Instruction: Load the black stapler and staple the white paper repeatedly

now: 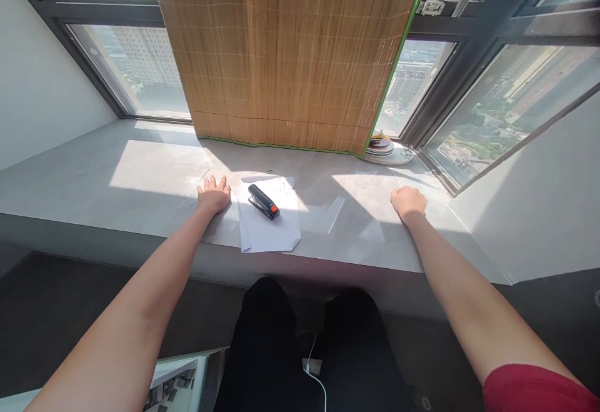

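Note:
My left hand (214, 195) rests on the window sill with its fingers spread, a little left of a stack of white paper (255, 237). On that paper lies a black stapler (263, 202) with an orange-red patch at its near end. Well to the right of the paper, my right hand (409, 201) sits on the sill, curled into a fist. Nothing shows in its fingers. Neither hand touches the paper or the stapler.
A bamboo blind (290, 55) with green edging hangs down to the back of the sill (140, 206). Stacked round plates (389, 152) stand in the back right corner by the window frame. Below, a white cable (319, 379) runs between my legs.

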A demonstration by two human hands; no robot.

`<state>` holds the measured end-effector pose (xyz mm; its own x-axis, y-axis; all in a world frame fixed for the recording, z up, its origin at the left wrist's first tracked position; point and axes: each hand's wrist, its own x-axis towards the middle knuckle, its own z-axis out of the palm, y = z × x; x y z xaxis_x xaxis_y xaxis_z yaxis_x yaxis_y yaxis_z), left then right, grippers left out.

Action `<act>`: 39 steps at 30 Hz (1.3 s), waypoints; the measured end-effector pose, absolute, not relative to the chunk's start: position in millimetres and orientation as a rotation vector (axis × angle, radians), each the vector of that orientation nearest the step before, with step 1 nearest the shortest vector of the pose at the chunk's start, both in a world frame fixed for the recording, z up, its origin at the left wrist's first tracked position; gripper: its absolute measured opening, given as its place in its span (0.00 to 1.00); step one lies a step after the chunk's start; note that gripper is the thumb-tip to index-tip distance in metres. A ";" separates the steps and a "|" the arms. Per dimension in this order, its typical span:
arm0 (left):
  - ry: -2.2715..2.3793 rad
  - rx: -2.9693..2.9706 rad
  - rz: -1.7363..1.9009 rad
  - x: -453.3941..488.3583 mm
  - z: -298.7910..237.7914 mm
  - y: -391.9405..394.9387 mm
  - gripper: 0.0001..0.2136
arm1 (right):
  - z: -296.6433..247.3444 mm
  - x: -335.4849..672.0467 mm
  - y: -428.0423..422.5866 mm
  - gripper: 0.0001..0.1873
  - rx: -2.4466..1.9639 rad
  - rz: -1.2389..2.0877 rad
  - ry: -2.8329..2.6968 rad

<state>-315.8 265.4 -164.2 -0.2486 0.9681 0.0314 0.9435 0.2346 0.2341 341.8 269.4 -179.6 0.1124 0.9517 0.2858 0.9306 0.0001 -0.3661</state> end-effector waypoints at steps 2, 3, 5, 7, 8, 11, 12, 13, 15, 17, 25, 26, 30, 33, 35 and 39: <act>2.379 1.840 0.288 -316.1 -163.5 266.4 0.33 | -176.0 334.2 269.9 0.37 -2.139 0.062 -1.634; 2.383 1.833 0.281 -316.2 -163.4 266.7 0.33 | -172.9 330.9 269.4 0.37 -2.248 0.066 -1.516; 2.387 1.825 0.277 -316.3 -163.9 267.3 0.33 | -166.1 323.5 266.6 0.35 -2.303 0.114 -1.450; 2.386 1.825 0.280 -316.6 -165.0 268.2 0.34 | -161.4 307.6 262.7 0.31 -2.269 0.147 -1.486; 2.385 1.825 0.286 -316.8 -165.7 268.6 0.34 | -160.0 293.2 260.4 0.29 -2.237 0.158 -1.525; 2.386 1.827 0.338 -317.8 -167.5 269.7 0.34 | -157.6 215.1 250.4 0.26 -1.943 0.248 -1.741; 2.385 1.826 0.356 -318.1 -167.8 269.9 0.34 | -156.5 178.9 245.5 0.26 -1.757 0.313 -1.810; 2.384 1.826 0.368 -318.5 -168.0 270.0 0.34 | -154.8 140.0 240.0 0.26 -1.577 0.385 -1.854; 2.380 1.828 0.377 -319.0 -168.0 270.0 0.34 | -149.6 62.9 228.5 0.24 -1.280 0.545 -1.897; 2.378 1.830 0.378 -319.3 -167.9 270.1 0.34 | -143.4 0.1 219.2 0.26 -1.143 0.633 -1.942; 2.390 1.851 0.372 -321.2 -170.3 273.0 0.32 | -140.0 -41.5 208.9 0.51 -1.087 0.829 -2.102; 2.392 1.852 0.359 -321.4 -170.6 273.1 0.32 | -141.3 -32.6 208.6 0.50 -1.084 0.829 -2.111; 2.393 1.865 0.383 -322.1 -171.4 272.9 0.32 | -147.6 20.2 211.1 0.46 -1.098 0.784 -2.113; 2.391 1.873 0.417 -321.5 -170.6 271.9 0.32 | -152.7 70.2 216.0 0.45 -1.181 0.747 -2.041; 2.401 1.872 0.397 -320.3 -168.8 270.7 0.32 | -155.5 98.0 218.3 0.44 -1.211 0.729 -1.967; 2.434 1.850 0.260 -316.1 -163.2 266.5 0.33 | -159.2 120.0 217.1 0.43 -1.251 0.762 -1.881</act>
<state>-316.1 266.5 -163.2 -0.2712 0.9615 0.0441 0.9492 0.2595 0.1780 120.0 217.1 -159.2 -0.2507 0.9345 0.2527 0.4952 0.3481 -0.7960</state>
